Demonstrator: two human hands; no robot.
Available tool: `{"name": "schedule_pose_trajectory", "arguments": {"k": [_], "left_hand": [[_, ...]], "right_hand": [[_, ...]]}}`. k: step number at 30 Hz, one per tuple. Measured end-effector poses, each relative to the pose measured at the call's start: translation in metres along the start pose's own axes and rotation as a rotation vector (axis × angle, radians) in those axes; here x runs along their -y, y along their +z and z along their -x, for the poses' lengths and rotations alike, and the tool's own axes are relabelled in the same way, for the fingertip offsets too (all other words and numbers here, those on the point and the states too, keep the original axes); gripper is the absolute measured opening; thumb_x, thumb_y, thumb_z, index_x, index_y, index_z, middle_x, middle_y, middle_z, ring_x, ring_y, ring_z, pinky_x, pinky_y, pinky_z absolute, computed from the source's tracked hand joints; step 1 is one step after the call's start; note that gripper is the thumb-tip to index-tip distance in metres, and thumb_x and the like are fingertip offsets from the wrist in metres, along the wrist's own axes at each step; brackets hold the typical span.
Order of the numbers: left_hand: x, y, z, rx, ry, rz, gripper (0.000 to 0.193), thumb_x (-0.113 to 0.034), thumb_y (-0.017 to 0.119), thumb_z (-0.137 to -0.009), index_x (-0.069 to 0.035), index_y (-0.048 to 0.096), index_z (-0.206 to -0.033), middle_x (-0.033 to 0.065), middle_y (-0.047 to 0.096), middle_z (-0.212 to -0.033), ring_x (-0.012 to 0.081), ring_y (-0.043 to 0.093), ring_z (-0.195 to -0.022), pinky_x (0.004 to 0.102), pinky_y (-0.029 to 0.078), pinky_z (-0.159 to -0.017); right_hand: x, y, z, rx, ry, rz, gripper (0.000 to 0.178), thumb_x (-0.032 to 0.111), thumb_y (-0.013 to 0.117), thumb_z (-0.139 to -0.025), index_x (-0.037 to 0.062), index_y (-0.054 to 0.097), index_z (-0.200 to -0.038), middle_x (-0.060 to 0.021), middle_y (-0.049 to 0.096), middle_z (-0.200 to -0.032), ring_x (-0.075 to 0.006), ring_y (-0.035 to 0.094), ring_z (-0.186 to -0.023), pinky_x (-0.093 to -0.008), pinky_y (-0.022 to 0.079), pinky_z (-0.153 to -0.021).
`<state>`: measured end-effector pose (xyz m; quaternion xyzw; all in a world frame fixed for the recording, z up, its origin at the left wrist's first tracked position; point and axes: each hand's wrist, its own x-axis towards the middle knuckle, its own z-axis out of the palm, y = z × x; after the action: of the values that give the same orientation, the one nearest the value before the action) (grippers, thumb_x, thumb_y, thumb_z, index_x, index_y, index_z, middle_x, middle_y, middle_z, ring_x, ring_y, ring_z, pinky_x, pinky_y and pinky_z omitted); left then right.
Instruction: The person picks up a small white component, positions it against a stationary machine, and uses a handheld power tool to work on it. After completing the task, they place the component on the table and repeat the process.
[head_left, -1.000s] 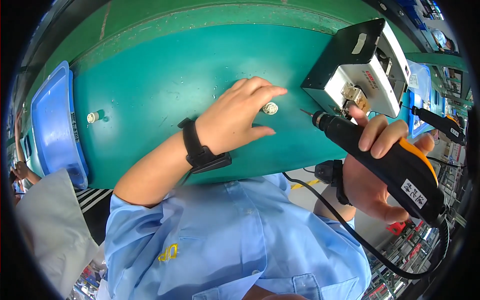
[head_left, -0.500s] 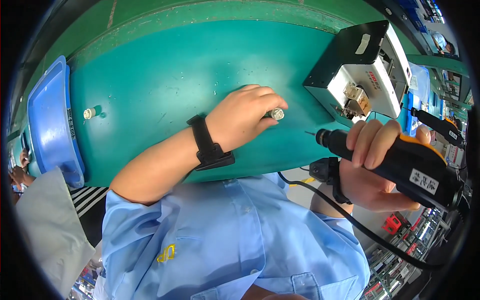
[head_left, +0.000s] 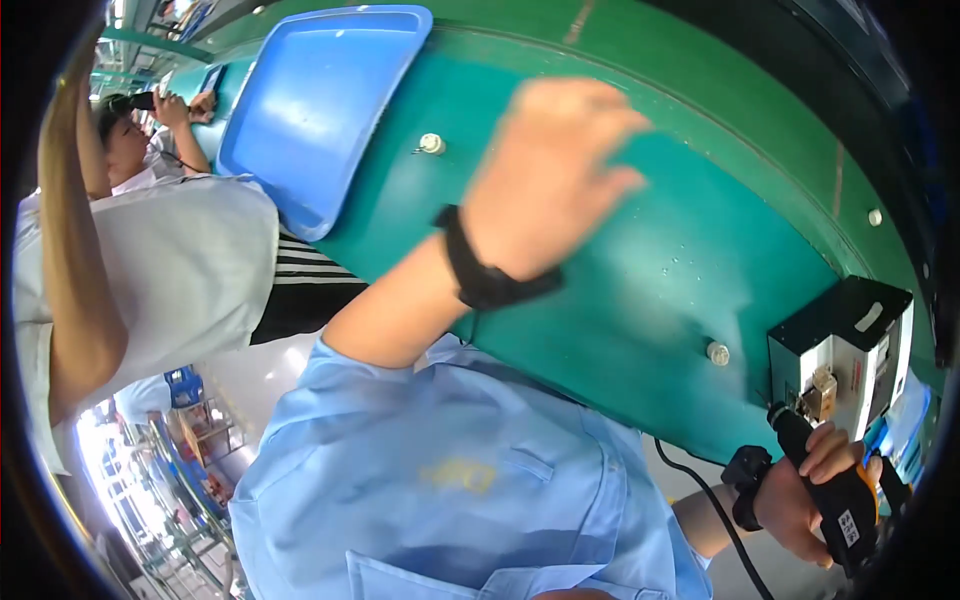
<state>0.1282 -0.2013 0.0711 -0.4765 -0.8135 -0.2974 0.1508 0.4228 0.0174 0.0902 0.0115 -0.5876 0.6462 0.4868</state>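
My left hand (head_left: pixel 560 165), smeared by motion, is over the green mat with thumb and fingers apart and nothing visible in it. Right of it, a small whitish cylindrical fitting (head_left: pixel 718 353) stands alone on the mat. A second such fitting (head_left: pixel 431 144) is left of that hand, beside the blue tray (head_left: pixel 322 95). At the far right, my right hand (head_left: pixel 812 485) is wrapped round a black electric screwdriver (head_left: pixel 828 480) with orange trim. Its front end is at the brass-coloured part (head_left: pixel 821 394) of a black-and-white screw feeder box (head_left: pixel 850 350); the bit's tip is hard to make out.
A co-worker in a pale shirt (head_left: pixel 170 290) is close on the left, beside the tray. Farther back, another person (head_left: pixel 150 150) holds a dark tool. A black cable (head_left: pixel 690 480) hangs by my right forearm. A green ledge (head_left: pixel 690 90) borders the mat's far side.
The view has swung left. My left hand has let go of the fitting and moved away from it, leftward. My right hand has brought the screwdriver's front end to the feeder box.
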Motion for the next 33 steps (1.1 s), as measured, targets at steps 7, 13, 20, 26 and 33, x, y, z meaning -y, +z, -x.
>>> {"name": "schedule_pose_trajectory", "arguments": {"k": [7,13,20,26,33], "left_hand": [[0.113,-0.048,0.067,0.132,-0.428,-0.283,0.027,-0.01,0.075,-0.076,-0.005,0.065,-0.101,0.0158,0.062,-0.1,0.0342,0.059,-0.09,0.0399,0.05,-0.078],[-0.002,-0.01,0.042,0.454,-0.338,0.245,0.017,0.0,0.067,-0.079,-0.005,0.066,-0.095,0.012,0.061,-0.088,0.024,0.061,-0.073,0.0327,0.05,-0.063],[-0.118,0.079,0.042,0.825,0.134,0.651,0.026,-0.009,0.071,-0.079,-0.007,0.064,-0.104,0.0102,0.057,-0.089,0.0238,0.06,-0.067,0.0337,0.051,-0.06],[-0.129,0.112,0.027,0.755,0.124,0.652,0.029,-0.006,0.071,-0.08,-0.007,0.063,-0.107,0.0098,0.056,-0.09,0.0242,0.06,-0.067,0.0336,0.05,-0.061],[-0.127,0.095,0.008,0.756,0.096,0.669,0.023,-0.001,0.07,-0.077,-0.004,0.06,-0.098,0.0129,0.058,-0.098,0.0313,0.062,-0.079,0.0388,0.052,-0.069]], "right_hand": [[0.007,0.013,-0.004,0.06,0.034,-0.03,0.088,0.07,0.055,-0.076,0.0017,0.041,-0.13,-0.0046,0.045,-0.073,-0.016,0.042,-0.061,-0.0325,0.03,-0.063],[0.008,0.012,-0.007,0.002,0.015,0.035,0.096,0.071,0.067,-0.072,0.0043,0.034,-0.133,-0.008,0.057,-0.074,-0.0187,0.053,-0.057,-0.0356,0.042,-0.058],[0.048,0.002,-0.007,-0.286,-0.085,0.535,0.08,0.061,0.067,-0.08,0.0035,0.039,-0.128,-0.0067,0.056,-0.073,-0.0176,0.054,-0.057,-0.0365,0.051,-0.067],[0.073,-0.018,-0.016,-0.141,0.001,0.404,0.058,0.047,0.058,-0.089,0.0039,0.046,-0.124,-0.0001,0.047,-0.071,-0.0106,0.045,-0.058,-0.0302,0.042,-0.064],[0.057,-0.029,-0.025,0.002,-0.102,0.076,0.046,0.039,0.057,-0.092,0.0041,0.045,-0.118,-0.0033,0.05,-0.068,-0.015,0.048,-0.056,-0.0313,0.04,-0.058]]}}
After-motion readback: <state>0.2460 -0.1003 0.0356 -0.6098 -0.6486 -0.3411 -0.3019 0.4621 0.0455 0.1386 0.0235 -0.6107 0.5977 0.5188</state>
